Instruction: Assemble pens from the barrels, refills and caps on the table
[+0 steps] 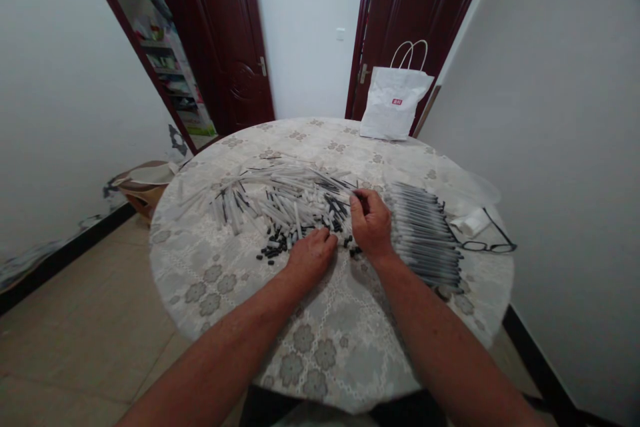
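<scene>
My right hand (371, 221) is closed, thumb against the curled fingers, with a thin dark-tipped pen piece at the fingertips. Just left of it, my left hand (314, 252) rests low over the table, fingers bent together at the edge of the small black caps (280, 240); what they pinch, if anything, is hidden. Loose white, translucent pen barrels (285, 210) lie beyond my left hand. Farther back spreads a heap of long, thin, pale tubes (270, 177), some dark inside. Assembled-looking pens (425, 233) with dark ends lie in a neat row right of my right hand.
The round table (225, 320) has a flowered cloth. Black-framed glasses (487, 247) and a white roll-like object (473, 221) lie at the right edge. A white paper bag (395, 107) stands at the back. Walls flank both sides; a brown box (143, 190) is at the left.
</scene>
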Motion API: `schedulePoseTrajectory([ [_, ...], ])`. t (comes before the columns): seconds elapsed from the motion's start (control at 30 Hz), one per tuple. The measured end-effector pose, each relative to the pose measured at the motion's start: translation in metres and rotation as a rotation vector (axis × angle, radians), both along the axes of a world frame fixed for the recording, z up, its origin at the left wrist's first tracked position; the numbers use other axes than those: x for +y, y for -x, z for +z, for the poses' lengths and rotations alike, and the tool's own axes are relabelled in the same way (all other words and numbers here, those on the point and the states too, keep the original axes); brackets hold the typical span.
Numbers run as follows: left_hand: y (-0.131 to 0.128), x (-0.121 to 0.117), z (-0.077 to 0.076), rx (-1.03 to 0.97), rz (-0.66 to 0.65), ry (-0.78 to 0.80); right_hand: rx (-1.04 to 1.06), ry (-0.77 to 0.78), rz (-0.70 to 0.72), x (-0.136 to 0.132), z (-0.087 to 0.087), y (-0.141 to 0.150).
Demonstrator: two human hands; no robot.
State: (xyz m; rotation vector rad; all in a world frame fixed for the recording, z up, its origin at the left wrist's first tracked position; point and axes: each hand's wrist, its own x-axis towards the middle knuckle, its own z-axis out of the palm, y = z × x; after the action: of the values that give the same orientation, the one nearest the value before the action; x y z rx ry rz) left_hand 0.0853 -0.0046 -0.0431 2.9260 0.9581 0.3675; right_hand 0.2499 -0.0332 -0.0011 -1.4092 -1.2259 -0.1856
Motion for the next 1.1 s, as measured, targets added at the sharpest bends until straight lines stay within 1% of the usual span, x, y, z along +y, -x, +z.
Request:
schedulePoseTrajectory([
  [0.17, -0.002, -0.005, -0.001, -0.059, 0.002, 0.087, -0.004, -0.001, 0.007, 0.000, 0.000, 0.000],
  [0.23, -0.001, -0.003, 0.001, -0.168, 0.022, 0.159, 0.003, 0.005, 0.012, 0.000, 0.001, 0.000],
  [0.3, 0.002, 0.004, 0.004, -0.374, 0.055, 0.260, 0.013, 0.009, 0.028, -0.001, 0.000, 0.000],
  [0.37, 0.006, 0.015, 0.008, -0.620, 0.132, 0.454, 0.020, 0.011, 0.044, -0.001, -0.001, 0.001],
  [0.47, 0.013, 0.033, 0.015, -0.956, 0.275, 0.895, 0.027, 0.031, 0.074, -0.001, -0.004, 0.002],
  [0.53, 0.018, 0.042, 0.018, -1.194, 0.293, 1.141, 0.025, 0.054, 0.094, -0.001, -0.005, 0.004],
  [0.6, 0.023, 0.049, 0.020, -1.413, 0.269, 1.273, 0.021, 0.069, 0.114, -0.001, -0.006, 0.005],
  [0.63, 0.025, 0.053, 0.020, -1.500, 0.255, 1.307, 0.018, 0.073, 0.124, -0.002, -0.007, 0.006],
  [0.7, 0.031, 0.058, 0.022, -1.638, 0.227, 1.322, 0.013, 0.072, 0.140, -0.002, -0.008, 0.007],
  [0.8, 0.038, 0.065, 0.024, -1.781, 0.194, 1.324, 0.006, 0.073, 0.163, -0.003, -0.010, 0.007],
  [0.9, 0.041, 0.068, 0.025, -1.805, 0.179, 1.340, 0.032, 0.091, 0.182, -0.003, -0.012, 0.009],
  [1.1, 0.041, 0.066, 0.026, -1.759, 0.149, 1.333, 0.138, 0.099, 0.189, -0.005, -0.015, 0.013],
])
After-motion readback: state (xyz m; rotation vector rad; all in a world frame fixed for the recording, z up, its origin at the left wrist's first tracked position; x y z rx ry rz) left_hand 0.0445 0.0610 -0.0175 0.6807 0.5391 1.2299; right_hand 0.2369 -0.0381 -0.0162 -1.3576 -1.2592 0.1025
